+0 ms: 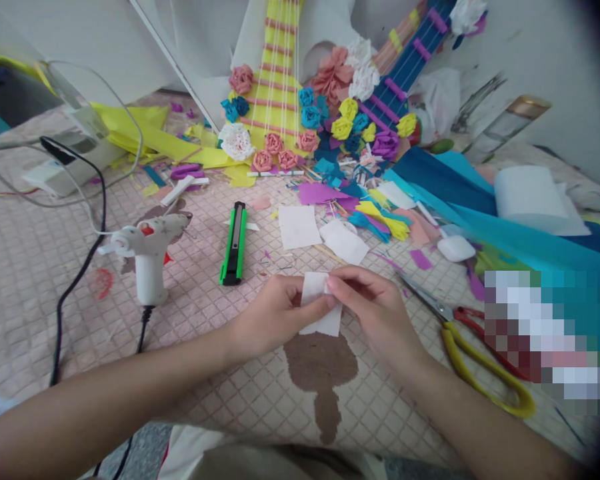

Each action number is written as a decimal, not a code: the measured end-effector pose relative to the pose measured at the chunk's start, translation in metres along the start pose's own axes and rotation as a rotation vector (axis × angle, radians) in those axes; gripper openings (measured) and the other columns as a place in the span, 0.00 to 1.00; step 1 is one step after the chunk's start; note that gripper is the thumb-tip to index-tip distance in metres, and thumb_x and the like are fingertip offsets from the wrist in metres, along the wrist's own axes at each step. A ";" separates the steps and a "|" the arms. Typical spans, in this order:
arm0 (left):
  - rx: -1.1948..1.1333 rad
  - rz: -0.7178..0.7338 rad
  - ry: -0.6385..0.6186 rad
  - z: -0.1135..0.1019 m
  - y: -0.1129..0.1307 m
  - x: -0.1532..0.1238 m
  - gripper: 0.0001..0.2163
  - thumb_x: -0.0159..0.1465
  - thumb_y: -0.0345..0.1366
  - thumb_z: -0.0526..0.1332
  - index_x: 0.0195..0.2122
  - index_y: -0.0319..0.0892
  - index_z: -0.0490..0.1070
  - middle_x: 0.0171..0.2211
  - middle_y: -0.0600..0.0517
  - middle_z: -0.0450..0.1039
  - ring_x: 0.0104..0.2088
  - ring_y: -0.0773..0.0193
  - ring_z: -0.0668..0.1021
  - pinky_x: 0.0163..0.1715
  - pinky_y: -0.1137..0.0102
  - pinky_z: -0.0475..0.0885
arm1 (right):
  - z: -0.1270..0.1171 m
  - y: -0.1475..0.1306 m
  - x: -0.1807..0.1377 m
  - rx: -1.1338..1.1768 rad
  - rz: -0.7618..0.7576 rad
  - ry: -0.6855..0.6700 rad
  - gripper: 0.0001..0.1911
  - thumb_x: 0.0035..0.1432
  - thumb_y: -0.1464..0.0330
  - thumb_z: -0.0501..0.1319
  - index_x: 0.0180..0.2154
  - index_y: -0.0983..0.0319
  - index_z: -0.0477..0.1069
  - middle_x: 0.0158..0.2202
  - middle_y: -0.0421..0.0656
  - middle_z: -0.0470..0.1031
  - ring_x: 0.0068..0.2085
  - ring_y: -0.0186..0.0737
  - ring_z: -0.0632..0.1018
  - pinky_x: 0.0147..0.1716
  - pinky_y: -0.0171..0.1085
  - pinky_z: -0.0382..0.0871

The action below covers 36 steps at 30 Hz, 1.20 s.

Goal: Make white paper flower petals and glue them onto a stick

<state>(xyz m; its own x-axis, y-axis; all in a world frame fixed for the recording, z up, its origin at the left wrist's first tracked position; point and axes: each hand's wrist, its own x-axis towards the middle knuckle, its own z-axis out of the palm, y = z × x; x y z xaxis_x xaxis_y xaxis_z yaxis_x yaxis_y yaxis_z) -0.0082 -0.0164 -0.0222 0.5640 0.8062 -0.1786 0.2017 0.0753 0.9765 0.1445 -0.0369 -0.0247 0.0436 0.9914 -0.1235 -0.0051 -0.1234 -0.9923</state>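
A small white piece of paper [321,321] is pinched between both hands near the middle of the table. My left hand [277,310] is closed on it, the thumb lying across its front. My right hand [373,303] grips its top right corner between thumb and fingers. Just beyond the hands lie a square white paper piece [299,227] and a second, angled white paper piece [347,241]. A green and black utility knife [234,243] rests to the left of them. Scissors [447,313] with red and yellow handles lie to the right of my right hand.
A white glue gun [151,257] stands at left, with a black cord [83,280]. Behind are guitar-shaped crafts with a yellow neck [280,80] and a blue neck [405,73], decorated with paper flowers. Coloured scraps, blue paper [510,233] and a white roll [530,200] lie around.
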 end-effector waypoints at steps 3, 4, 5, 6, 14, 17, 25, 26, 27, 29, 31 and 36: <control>0.010 0.002 0.006 0.000 0.000 0.000 0.16 0.61 0.43 0.54 0.21 0.37 0.63 0.17 0.58 0.54 0.18 0.75 0.58 0.15 0.79 0.52 | 0.000 -0.001 0.000 0.003 -0.001 0.004 0.03 0.49 0.65 0.65 0.28 0.58 0.75 0.27 0.37 0.73 0.29 0.30 0.71 0.28 0.29 0.64; 0.017 0.009 0.009 -0.001 0.000 0.000 0.17 0.62 0.42 0.53 0.21 0.37 0.63 0.17 0.59 0.53 0.18 0.75 0.58 0.15 0.79 0.52 | 0.000 0.000 0.000 0.010 0.002 0.004 0.03 0.49 0.65 0.65 0.28 0.58 0.75 0.27 0.37 0.73 0.29 0.29 0.70 0.27 0.29 0.64; 0.024 0.017 0.012 -0.001 0.000 0.001 0.17 0.62 0.42 0.53 0.20 0.37 0.62 0.17 0.59 0.52 0.18 0.75 0.57 0.15 0.79 0.51 | 0.000 0.000 0.000 0.020 0.007 0.002 0.03 0.49 0.65 0.65 0.28 0.57 0.75 0.27 0.37 0.72 0.29 0.29 0.70 0.26 0.29 0.63; 0.031 0.024 0.014 -0.001 0.000 0.001 0.17 0.62 0.41 0.53 0.19 0.37 0.61 0.16 0.59 0.52 0.17 0.76 0.56 0.15 0.79 0.50 | 0.000 0.001 0.000 0.032 0.012 -0.002 0.03 0.50 0.65 0.65 0.28 0.57 0.75 0.27 0.37 0.72 0.29 0.29 0.70 0.26 0.29 0.63; 0.059 -0.005 0.003 -0.001 0.003 0.000 0.15 0.62 0.39 0.53 0.23 0.35 0.66 0.17 0.59 0.54 0.18 0.76 0.57 0.14 0.79 0.51 | -0.003 0.001 0.001 0.039 0.020 -0.034 0.05 0.51 0.65 0.64 0.28 0.59 0.74 0.28 0.37 0.72 0.30 0.30 0.71 0.28 0.29 0.65; 0.048 -0.012 0.009 -0.001 0.003 0.000 0.15 0.62 0.39 0.53 0.22 0.35 0.65 0.17 0.59 0.54 0.18 0.75 0.57 0.15 0.79 0.51 | -0.002 -0.001 0.001 -0.013 0.001 -0.018 0.05 0.51 0.64 0.64 0.28 0.60 0.73 0.27 0.37 0.72 0.30 0.30 0.71 0.28 0.29 0.64; 0.093 -0.055 0.053 -0.001 0.001 0.001 0.16 0.61 0.41 0.53 0.23 0.35 0.68 0.17 0.57 0.57 0.19 0.73 0.60 0.17 0.77 0.54 | -0.004 -0.003 0.002 -0.132 -0.036 -0.048 0.07 0.52 0.63 0.63 0.28 0.61 0.73 0.29 0.39 0.73 0.31 0.33 0.71 0.29 0.32 0.64; 0.093 -0.060 0.053 -0.001 0.001 0.001 0.16 0.61 0.41 0.53 0.24 0.35 0.68 0.18 0.57 0.57 0.19 0.73 0.60 0.17 0.77 0.54 | -0.004 -0.004 0.002 -0.157 -0.048 -0.047 0.07 0.52 0.64 0.63 0.28 0.61 0.73 0.29 0.39 0.73 0.31 0.33 0.71 0.30 0.33 0.65; 0.095 -0.065 0.055 -0.001 0.001 0.001 0.16 0.61 0.42 0.53 0.24 0.35 0.68 0.18 0.56 0.57 0.19 0.73 0.60 0.17 0.77 0.55 | -0.004 -0.004 0.002 -0.178 -0.058 -0.045 0.07 0.52 0.64 0.62 0.28 0.61 0.73 0.29 0.39 0.73 0.31 0.33 0.71 0.30 0.33 0.65; 0.103 -0.070 0.064 -0.001 0.002 0.002 0.16 0.61 0.42 0.53 0.23 0.36 0.67 0.17 0.56 0.57 0.19 0.73 0.60 0.17 0.77 0.54 | -0.005 -0.005 0.003 -0.202 -0.068 -0.043 0.08 0.53 0.63 0.62 0.28 0.61 0.73 0.29 0.39 0.73 0.30 0.34 0.71 0.31 0.34 0.65; 0.110 -0.071 0.069 -0.002 0.003 0.002 0.16 0.61 0.43 0.53 0.22 0.36 0.66 0.17 0.57 0.57 0.19 0.73 0.60 0.17 0.77 0.54 | -0.004 -0.005 0.002 -0.219 -0.070 -0.041 0.08 0.53 0.63 0.62 0.28 0.61 0.73 0.29 0.40 0.74 0.31 0.35 0.72 0.31 0.34 0.65; 0.099 -0.048 0.093 -0.002 0.002 0.002 0.17 0.61 0.43 0.53 0.21 0.37 0.64 0.17 0.57 0.56 0.19 0.74 0.59 0.16 0.78 0.53 | -0.005 -0.005 0.002 -0.291 -0.107 -0.024 0.07 0.52 0.64 0.62 0.29 0.61 0.74 0.31 0.41 0.75 0.33 0.37 0.73 0.33 0.37 0.66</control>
<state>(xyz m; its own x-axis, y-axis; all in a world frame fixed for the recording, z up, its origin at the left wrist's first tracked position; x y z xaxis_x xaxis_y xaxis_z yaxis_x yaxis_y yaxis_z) -0.0079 -0.0135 -0.0199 0.4764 0.8542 -0.2083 0.3069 0.0604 0.9498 0.1498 -0.0342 -0.0197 0.0045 0.9998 -0.0214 0.2842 -0.0217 -0.9585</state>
